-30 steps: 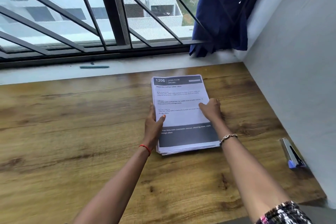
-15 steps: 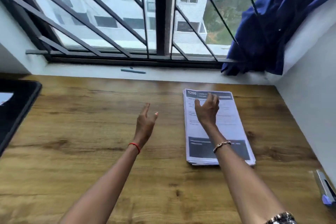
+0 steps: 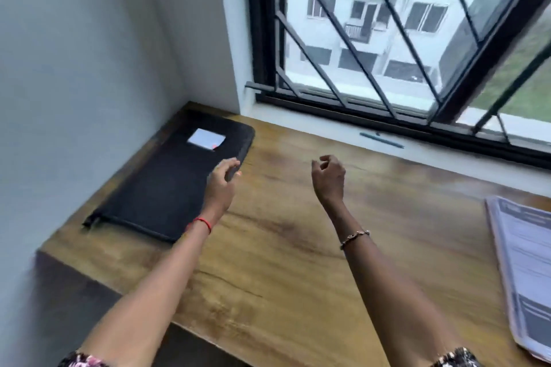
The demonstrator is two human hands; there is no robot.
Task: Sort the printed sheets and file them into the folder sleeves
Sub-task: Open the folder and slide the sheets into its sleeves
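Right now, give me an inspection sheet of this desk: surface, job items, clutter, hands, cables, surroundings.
Surface: wooden desk, bare in the middle between the folder and the sheets.
Job's things: black folder lying flat and shut at the left corner, white label on its cover; stack of printed sheets at the right edge, partly out of frame.
Clutter: a pen-like item on the window sill.
Hands: left hand at the folder's right edge, contact blurred; right hand loosely curled above the desk, holding nothing.
Cables: nothing seen.
Surroundings: white wall to the left, barred window ahead, buildings outside.
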